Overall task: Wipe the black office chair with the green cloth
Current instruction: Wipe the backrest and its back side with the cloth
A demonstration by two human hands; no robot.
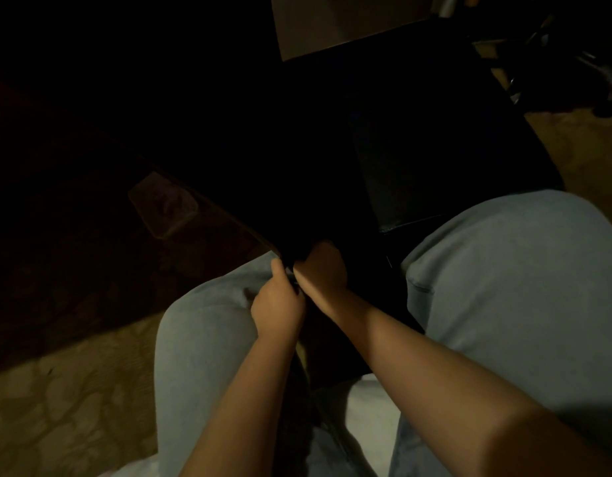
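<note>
Head view is very dark from my end. The black office chair (435, 139) fills the middle of the frame, its near corner reaching down between my operator's knees in pale jeans (511, 270). Both hands meet at that corner. The left hand (278, 304) has its fingers curled round the chair's dark edge. The right hand (320, 270) lies against the chair just beside it, fingers lost in shadow, so I cannot tell its grip. I cannot make out the green cloth.
</note>
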